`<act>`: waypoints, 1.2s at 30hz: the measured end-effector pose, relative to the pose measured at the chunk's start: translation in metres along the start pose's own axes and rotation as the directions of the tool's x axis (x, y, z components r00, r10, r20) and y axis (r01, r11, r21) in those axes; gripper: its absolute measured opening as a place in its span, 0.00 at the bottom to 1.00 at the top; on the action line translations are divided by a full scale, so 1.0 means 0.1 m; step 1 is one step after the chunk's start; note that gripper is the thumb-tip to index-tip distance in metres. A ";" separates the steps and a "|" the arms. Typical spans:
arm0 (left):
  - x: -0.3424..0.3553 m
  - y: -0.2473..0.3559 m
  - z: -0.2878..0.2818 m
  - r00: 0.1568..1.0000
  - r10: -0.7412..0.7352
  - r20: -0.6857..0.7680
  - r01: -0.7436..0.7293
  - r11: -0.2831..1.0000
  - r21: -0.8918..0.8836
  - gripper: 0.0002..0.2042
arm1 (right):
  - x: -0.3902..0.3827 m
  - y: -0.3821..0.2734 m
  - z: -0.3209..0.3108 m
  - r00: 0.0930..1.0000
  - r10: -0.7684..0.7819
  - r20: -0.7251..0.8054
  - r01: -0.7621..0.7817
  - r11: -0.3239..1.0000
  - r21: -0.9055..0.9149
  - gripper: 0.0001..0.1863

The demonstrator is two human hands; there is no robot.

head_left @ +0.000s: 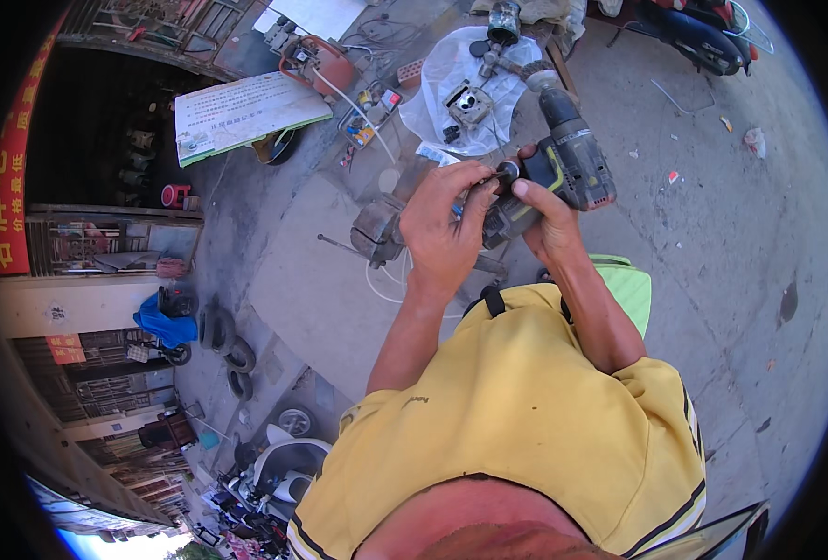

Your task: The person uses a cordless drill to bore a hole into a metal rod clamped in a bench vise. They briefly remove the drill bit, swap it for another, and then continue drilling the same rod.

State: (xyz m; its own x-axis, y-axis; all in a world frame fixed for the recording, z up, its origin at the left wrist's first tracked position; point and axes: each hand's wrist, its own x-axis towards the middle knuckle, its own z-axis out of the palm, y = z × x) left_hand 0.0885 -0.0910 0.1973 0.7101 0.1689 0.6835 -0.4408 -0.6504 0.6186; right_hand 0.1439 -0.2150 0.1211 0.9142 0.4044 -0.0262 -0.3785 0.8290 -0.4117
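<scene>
My left hand (446, 210) is closed, its thumb and fingertips pinched at a small round metal part (508, 171) with a dark rim. From the other side my right hand (554, 222) also closes on this part, thumb bent toward it. Right behind the hands is a black and yellow-green cordless drill (577, 166), its chuck pointing away from me; whether my right hand touches it I cannot tell. A bench vise (376, 231) with a bar handle stands left of my left hand. Beyond the hands, metal machine parts (468, 105) lie on a clear plastic sheet (423, 112).
An orange air compressor (325, 65) and a tray of small items (369, 114) stand far left of the sheet, near a leaning white board (236, 114). Tires (232, 350) lie at left. A light green seat or bag (624, 285) is by my right elbow. A motorcycle (698, 37) stands far right.
</scene>
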 end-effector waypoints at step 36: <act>-0.44 -1.13 -0.35 0.500 -0.852 0.152 0.527 0.161 -0.834 0.07 | -0.08 0.01 -0.36 0.997 -0.001 -0.079 -0.028 0.933 -0.360 0.25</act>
State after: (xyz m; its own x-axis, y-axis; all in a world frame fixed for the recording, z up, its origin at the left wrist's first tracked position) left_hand 0.0881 0.0011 0.1109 0.8143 0.5267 -0.2439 -0.1547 0.6019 0.7834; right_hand 0.1418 -0.2312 0.0876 0.9231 0.3719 -0.0979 -0.3264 0.6230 -0.7109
